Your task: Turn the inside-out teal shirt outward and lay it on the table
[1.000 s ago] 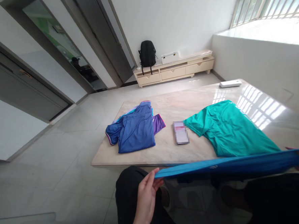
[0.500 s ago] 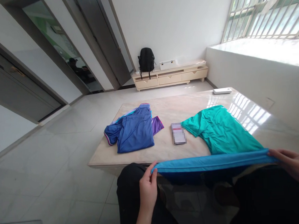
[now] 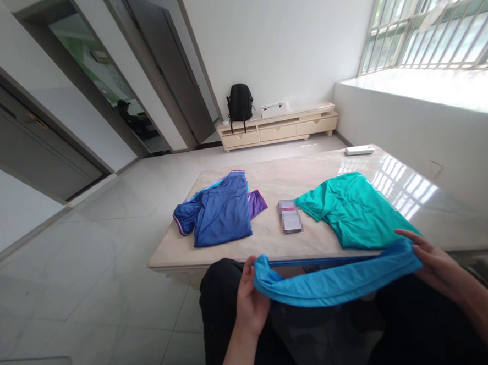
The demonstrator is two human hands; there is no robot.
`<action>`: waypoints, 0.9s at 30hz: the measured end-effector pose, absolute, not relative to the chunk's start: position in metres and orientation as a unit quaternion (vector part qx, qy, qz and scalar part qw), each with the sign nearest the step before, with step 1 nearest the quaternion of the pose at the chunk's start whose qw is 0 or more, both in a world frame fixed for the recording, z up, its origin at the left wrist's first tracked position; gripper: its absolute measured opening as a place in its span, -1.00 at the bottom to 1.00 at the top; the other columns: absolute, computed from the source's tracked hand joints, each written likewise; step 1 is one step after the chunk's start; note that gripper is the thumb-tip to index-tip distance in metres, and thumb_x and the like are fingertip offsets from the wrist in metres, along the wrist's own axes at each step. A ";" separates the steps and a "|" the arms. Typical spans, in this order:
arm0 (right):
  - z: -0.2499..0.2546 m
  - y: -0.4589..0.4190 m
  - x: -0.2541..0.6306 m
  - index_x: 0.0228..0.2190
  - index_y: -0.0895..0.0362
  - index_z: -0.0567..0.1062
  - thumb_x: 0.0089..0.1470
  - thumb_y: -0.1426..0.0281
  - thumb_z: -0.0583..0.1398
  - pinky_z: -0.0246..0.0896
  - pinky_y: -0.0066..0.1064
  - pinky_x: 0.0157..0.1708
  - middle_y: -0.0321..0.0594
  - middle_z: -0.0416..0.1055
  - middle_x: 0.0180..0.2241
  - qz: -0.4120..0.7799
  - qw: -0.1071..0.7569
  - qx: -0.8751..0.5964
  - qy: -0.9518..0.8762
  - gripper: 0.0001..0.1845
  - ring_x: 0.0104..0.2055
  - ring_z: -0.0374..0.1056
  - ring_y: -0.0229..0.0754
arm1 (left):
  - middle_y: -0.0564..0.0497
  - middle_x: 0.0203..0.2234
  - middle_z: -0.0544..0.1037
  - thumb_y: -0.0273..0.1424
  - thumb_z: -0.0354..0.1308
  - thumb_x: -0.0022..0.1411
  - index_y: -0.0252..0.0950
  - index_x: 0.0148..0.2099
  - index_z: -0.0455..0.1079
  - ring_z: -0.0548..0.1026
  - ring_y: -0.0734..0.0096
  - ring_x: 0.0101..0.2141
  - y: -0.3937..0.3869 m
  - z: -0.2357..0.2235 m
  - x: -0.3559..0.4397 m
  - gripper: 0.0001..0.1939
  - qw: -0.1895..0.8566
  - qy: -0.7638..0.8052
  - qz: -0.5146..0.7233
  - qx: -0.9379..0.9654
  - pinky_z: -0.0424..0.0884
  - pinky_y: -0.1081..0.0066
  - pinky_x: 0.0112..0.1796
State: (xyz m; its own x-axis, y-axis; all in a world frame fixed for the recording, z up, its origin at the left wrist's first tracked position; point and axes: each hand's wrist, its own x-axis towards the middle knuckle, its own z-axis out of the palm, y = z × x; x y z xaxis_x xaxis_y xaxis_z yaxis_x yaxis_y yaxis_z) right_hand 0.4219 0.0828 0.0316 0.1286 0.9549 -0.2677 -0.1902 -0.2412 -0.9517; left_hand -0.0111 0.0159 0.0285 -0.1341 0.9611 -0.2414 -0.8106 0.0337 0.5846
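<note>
Head view: left hand (image 3: 251, 303) and right hand (image 3: 437, 264), each pinching an end of the blue garment (image 3: 336, 278), now closer together, cloth sagging slack before the table (image 3: 272, 236).

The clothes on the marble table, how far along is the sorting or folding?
Looks done: dark blue folded shirt atop a purple garment. In hand: light blue garment, slack between left hand and right hand. Left: teal T-shirt, spread unfolded on the marble table.

Marble table (image 3: 272, 241) with shirts, remote.
</note>
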 end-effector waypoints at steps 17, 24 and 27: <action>0.036 0.129 0.218 -0.26 0.13 0.50 -0.08 0.14 0.48 0.21 -0.53 -0.50 -0.30 0.49 -0.44 0.805 0.297 -0.276 -0.434 -0.54 -0.46 0.38 -0.30 | 0.13 -0.52 0.42 -0.32 0.36 0.18 -0.30 -0.17 0.45 0.31 0.60 -0.54 0.077 0.049 0.030 -0.77 0.661 0.385 0.562 0.313 0.24 0.58 -0.45; -0.010 0.123 0.214 -0.22 0.15 0.48 0.00 0.11 0.43 0.46 -0.39 -0.47 -0.32 0.46 -0.49 0.818 0.273 -0.329 -0.385 -0.54 -0.49 0.39 -0.27 | 0.03 -0.38 0.55 -0.21 0.35 0.24 -0.28 0.04 0.40 0.45 0.50 -0.44 0.094 0.029 0.034 -0.59 0.660 0.453 0.489 0.346 0.32 0.52 -0.38; -0.003 0.128 0.215 -0.24 0.13 0.46 -0.01 0.14 0.43 0.49 -0.39 -0.47 -0.34 0.44 -0.49 0.825 0.298 -0.325 -0.354 -0.57 -0.49 0.40 -0.28 | -0.01 -0.35 0.56 -0.19 0.31 0.29 -0.29 0.06 0.40 0.45 0.48 -0.40 0.103 0.025 0.042 -0.60 0.647 0.462 0.473 0.379 0.33 0.51 -0.35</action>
